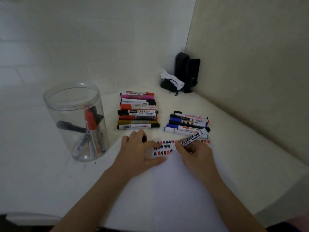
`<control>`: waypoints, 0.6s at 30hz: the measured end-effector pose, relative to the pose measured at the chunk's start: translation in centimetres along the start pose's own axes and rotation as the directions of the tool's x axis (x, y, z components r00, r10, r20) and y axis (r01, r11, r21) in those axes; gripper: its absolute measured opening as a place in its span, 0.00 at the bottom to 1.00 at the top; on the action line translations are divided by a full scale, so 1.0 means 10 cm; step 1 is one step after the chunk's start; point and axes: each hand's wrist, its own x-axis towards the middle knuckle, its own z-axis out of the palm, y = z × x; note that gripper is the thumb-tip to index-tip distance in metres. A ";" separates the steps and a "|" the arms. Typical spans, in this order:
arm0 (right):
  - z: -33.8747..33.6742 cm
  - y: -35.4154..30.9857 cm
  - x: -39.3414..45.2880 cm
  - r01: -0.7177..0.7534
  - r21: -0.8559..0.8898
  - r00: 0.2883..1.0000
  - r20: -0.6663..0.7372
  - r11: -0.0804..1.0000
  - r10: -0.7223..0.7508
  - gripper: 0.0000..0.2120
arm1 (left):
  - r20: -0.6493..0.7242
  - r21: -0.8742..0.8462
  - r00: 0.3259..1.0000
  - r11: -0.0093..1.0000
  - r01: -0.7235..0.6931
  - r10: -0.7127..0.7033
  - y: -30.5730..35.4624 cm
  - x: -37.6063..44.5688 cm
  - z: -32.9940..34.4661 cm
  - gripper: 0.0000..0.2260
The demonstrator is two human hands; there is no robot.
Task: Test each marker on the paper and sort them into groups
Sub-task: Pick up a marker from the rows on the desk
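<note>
A white table (41, 173) is filling the lower view, tucked into a corner. A white wall (75, 39) marked with faint brick-like lines is running behind it, and a plain cream wall (250, 56) is closing in on the right. Two black speakers (188, 71) are standing upright in the corner, touching or nearly touching each other. A black mouse (167, 84) is sitting just in front of them, with a crumpled white tissue (168, 77) lying on it. Dim, soft light is falling evenly.
</note>
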 end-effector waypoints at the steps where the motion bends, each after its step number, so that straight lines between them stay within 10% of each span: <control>1: 0.00 0.00 0.00 0.006 -0.007 1.000 0.000 1.000 -0.006 0.04 | 0.005 0.001 1.000 1.000 0.003 -0.003 0.00 0.00 0.00 0.27; 18: -0.01 -0.02 -0.03 -0.003 0.068 1.000 -0.020 0.998 0.004 0.04 | 0.009 -0.003 1.000 1.000 0.011 -0.011 0.01 0.00 0.00 0.27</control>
